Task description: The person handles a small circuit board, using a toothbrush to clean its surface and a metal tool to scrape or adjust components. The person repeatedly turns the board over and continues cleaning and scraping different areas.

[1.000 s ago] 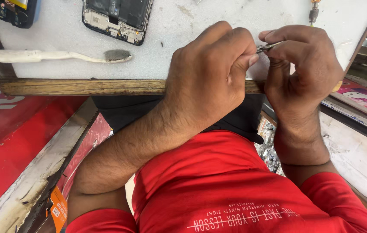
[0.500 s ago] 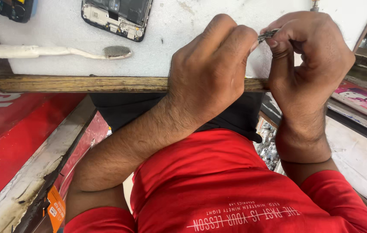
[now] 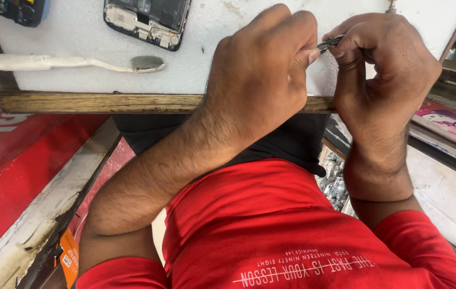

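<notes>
Above the wooden edge (image 3: 104, 101) of a white bench (image 3: 78, 37), 2 hands meet over a small metal part (image 3: 328, 44). Left hand (image 3: 260, 75) is curled into a near fist, its fingertips pinching one end of the part. Right hand (image 3: 383, 69) is likewise clenched, thumb and forefinger grasping the other end. The part is held in the air between the 2 hands, just above the bench's near edge and mostly hidden by the fingers; what kind of part it is cannot be told.

Progress, as a judgement: handling of the part looks to be under way, not finished, since both hands grip it and it is fitted to nothing. An opened phone (image 3: 147, 20), back cover off and boards exposed, lies at the far side of the bench, well apart from the hands.

Count: 1 metal part, 2 hands, 1 opened phone, 1 further dark device (image 3: 16, 10) at the far left corner, 1 white-handled brush (image 3: 67, 63) lying flat near the wooden edge.
</notes>
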